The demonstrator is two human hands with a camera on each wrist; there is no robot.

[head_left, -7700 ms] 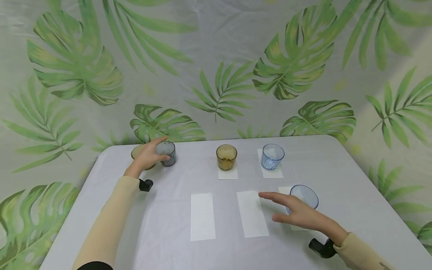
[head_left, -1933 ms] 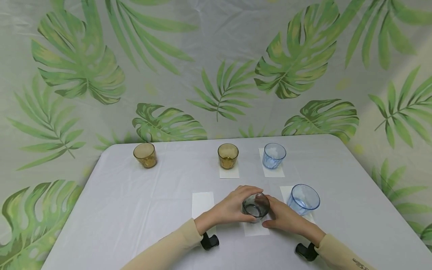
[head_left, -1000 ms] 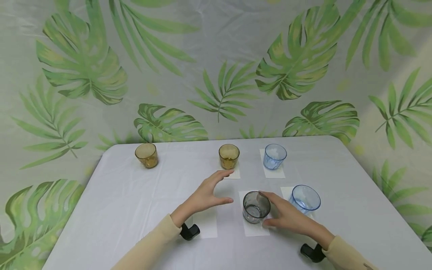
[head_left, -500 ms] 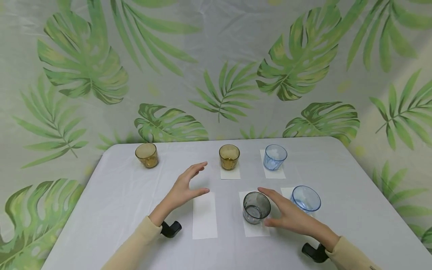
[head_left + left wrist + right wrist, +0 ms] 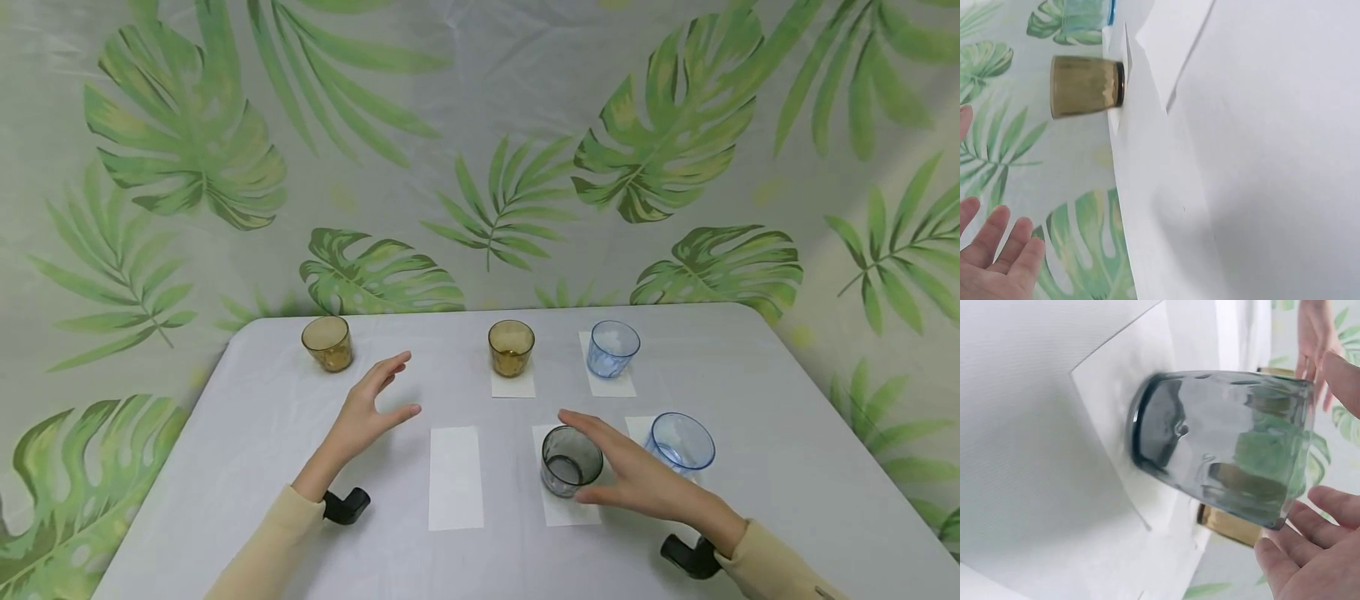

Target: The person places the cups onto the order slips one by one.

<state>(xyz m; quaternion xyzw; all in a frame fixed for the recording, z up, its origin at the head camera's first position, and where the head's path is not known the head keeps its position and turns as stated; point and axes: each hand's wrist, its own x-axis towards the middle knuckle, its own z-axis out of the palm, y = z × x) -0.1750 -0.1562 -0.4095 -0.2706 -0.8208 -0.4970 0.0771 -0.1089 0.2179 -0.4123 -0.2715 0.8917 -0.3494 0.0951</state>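
On a white paper rectangle [image 5: 553, 512] stands a smoky grey glass tumbler [image 5: 572, 463], upright. My right hand [image 5: 645, 471] is at its right side, fingers spread past the far rim and thumb by the near side. In the right wrist view, fingers [image 5: 1319, 550] lie close beside the grey tumbler [image 5: 1216, 447]; contact is hard to make out. My left hand [image 5: 360, 417] hovers over the table's left half, fingers apart and holding nothing. Beyond it stands an amber tumbler [image 5: 327, 344] on the bare cloth.
Another amber tumbler [image 5: 512, 350] and a blue tumbler [image 5: 612, 350] stand on paper rectangles at the back. A second blue tumbler [image 5: 681, 443] is on paper behind my right hand. Left of the grey tumbler lies a bare paper rectangle [image 5: 456, 479]. A leaf-patterned cloth [image 5: 495, 208] hangs behind.
The grey tumbler has come from the back left to the front middle paper. My left hand has let go and drawn back left; my right hand has shifted slightly left around the tumbler.
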